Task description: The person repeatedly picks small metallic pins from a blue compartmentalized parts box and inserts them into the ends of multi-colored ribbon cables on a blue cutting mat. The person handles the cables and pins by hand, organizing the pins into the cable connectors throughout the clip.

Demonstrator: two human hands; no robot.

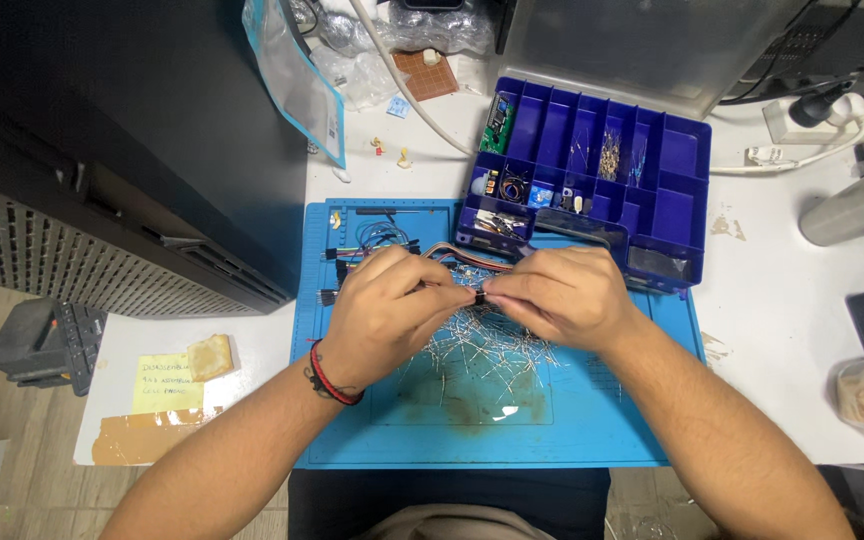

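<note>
My left hand (pixel 384 312) and my right hand (pixel 562 297) meet over a blue work mat (pixel 572 430). Both pinch a small black connector (pixel 479 296) between their fingertips. A flat ribbon of coloured jumper wires (pixel 457 254) runs from behind the hands toward the mat's top. Under the hands lies a heap of several thin metal leads (pixel 487 352). A red and black band circles my left wrist.
An open blue compartment box (pixel 672 215) with small electronic parts stands behind the mat. More jumper wires (pixel 377 240) lie at the mat's top left. A dark cabinet (pixel 132 150) is on the left, a yellow note (pixel 164 380) beside it, a grey cylinder (pixel 857 208) at right.
</note>
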